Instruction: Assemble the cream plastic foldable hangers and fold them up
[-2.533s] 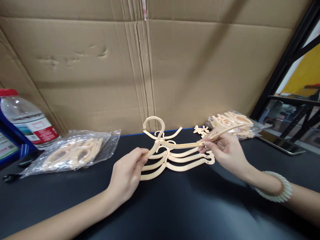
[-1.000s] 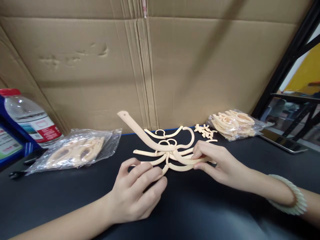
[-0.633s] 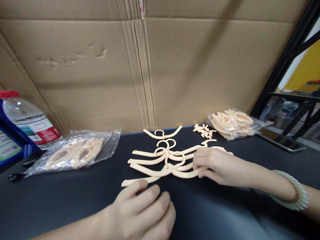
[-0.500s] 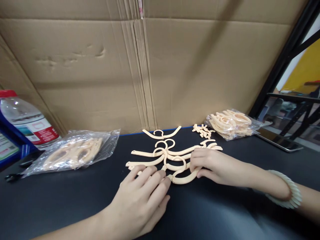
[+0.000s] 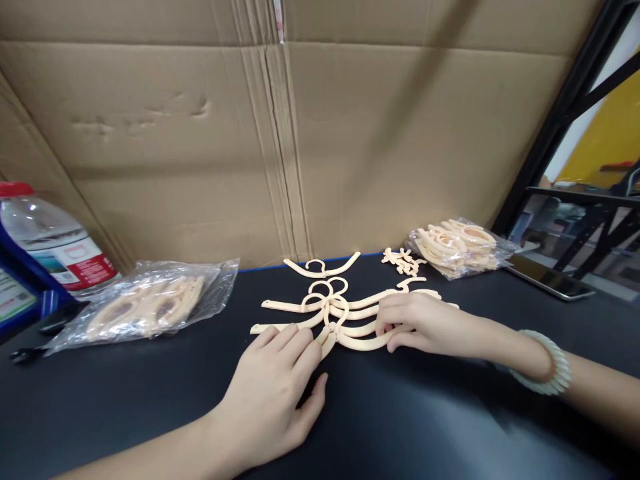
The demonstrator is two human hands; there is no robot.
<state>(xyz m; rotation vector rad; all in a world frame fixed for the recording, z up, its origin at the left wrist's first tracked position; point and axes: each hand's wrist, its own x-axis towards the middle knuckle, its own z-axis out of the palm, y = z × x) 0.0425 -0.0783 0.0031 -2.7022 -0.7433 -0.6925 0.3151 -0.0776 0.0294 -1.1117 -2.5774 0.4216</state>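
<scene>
Several cream folding hangers (image 5: 295,307) lie overlapping on the black table, their hooks bunched in the middle. My right hand (image 5: 420,323) is closed, thumb and fingers pinching the right arm of the nearest hanger (image 5: 363,343). Over the left arms of the nearest hangers rests my left hand (image 5: 280,387), fingers laid forward and thumb held apart; its fingertips are partly hidden. Behind the bunch, a single hanger (image 5: 323,272) lies with both arms spread. Some hanger ends poke out past my right hand.
A clear bag of hanger parts (image 5: 145,310) lies left, another bag (image 5: 460,247) back right. Beside that one are small cream pieces (image 5: 403,261) and a phone (image 5: 550,277). A red-capped bottle (image 5: 55,233) stands far left. A cardboard wall (image 5: 200,153) closes off the back.
The nearest hanger has shifted away from me, closer against the others, with my right hand on it. My left thumb has moved away from the fingers.
</scene>
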